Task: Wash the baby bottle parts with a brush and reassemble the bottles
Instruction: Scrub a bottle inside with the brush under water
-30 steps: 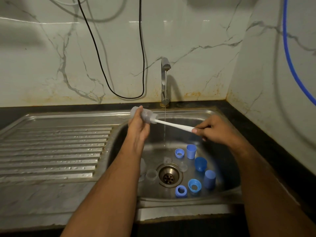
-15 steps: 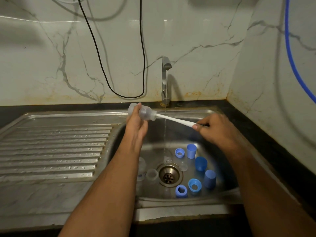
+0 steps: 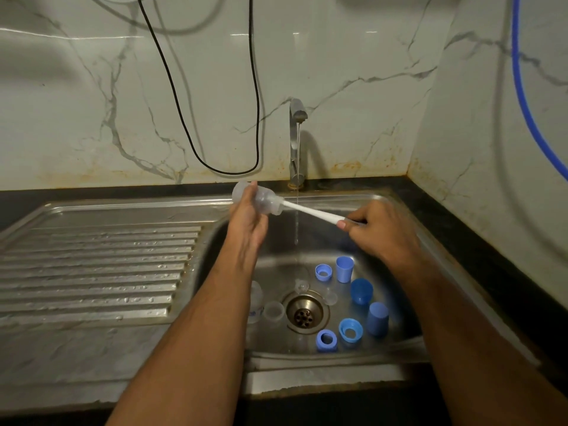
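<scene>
From my head view, my left hand (image 3: pixel 249 224) is curled round a clear baby bottle (image 3: pixel 258 199), holding it on its side above the left edge of the sink (image 3: pixel 396 210). My right hand (image 3: pixel 376 230) pinches the white handle of the brush (image 3: pixel 310 212), whose head is pushed into the bottle's mouth. A thin stream of water falls from the tap (image 3: pixel 296 139) between my two hands. Down in the basin, round the drain (image 3: pixel 304 312), lie blue caps (image 3: pixel 344 269), blue collar rings (image 3: pixel 350 330) and some clear pieces (image 3: pixel 273 311); another clear bottle (image 3: pixel 255 302) stands partly hidden by my left forearm. The ribbed draining board (image 3: pixel 98 265) lies to the left, wet with drops.
</scene>
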Tool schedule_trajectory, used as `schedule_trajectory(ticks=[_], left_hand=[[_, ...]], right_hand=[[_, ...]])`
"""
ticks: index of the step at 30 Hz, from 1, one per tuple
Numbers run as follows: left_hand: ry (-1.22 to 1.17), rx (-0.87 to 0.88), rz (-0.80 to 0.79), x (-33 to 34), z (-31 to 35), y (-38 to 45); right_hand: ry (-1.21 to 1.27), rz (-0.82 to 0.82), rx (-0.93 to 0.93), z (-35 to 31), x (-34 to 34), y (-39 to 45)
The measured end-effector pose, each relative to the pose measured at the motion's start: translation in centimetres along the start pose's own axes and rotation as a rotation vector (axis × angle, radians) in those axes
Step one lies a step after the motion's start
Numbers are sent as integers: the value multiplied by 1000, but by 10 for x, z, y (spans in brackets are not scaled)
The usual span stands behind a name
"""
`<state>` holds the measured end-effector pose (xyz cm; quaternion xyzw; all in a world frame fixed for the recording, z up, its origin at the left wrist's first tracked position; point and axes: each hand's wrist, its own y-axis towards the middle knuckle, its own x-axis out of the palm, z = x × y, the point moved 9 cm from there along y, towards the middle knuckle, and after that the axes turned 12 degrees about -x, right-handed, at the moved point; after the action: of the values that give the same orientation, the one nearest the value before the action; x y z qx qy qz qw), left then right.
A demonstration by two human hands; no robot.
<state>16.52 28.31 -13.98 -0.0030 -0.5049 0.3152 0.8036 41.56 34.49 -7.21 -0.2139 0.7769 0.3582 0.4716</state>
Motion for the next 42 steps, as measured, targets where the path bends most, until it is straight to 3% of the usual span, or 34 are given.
schedule_trajectory(ticks=[4,7,10,14,17,20,23,30,33,36,38,42], left_hand=[[-19,19,37,-10,7,3],[-29,14,11,-6,4,1],[-11,-8,-2,-2,-2,0],[38,19,10,-6,4,4],[19,13,36,-11,4,7],[1,1,39,-12,0,6],[-10,-6,29,-8,-5,3],[17,30,50,-9,6,6],[33,17,47,-8,3,3],[2,-5,42,-7,0,-3],[-6,-7,25,-6,0,-4],[-9,-13,29,-7,2,-1]], right_hand=[[27,-128,-65,-2,-1,-2],[47,-11,-97,-8,-15,-2],[19,100,-12,-2,-18,-2],[81,-59,37,3,5,-3],[122,-147,-29,-4,2,-4],[70,-37,-86,-10,-14,0],[-32,89,-25,-8,-20,-1],[105,-141,-30,-12,4,-1],[153,-61,-68,-19,-4,2],[48,76,-31,-18,-10,-1],[-16,48,-26,-21,-1,-3],[92,-36,46,-18,16,0]])
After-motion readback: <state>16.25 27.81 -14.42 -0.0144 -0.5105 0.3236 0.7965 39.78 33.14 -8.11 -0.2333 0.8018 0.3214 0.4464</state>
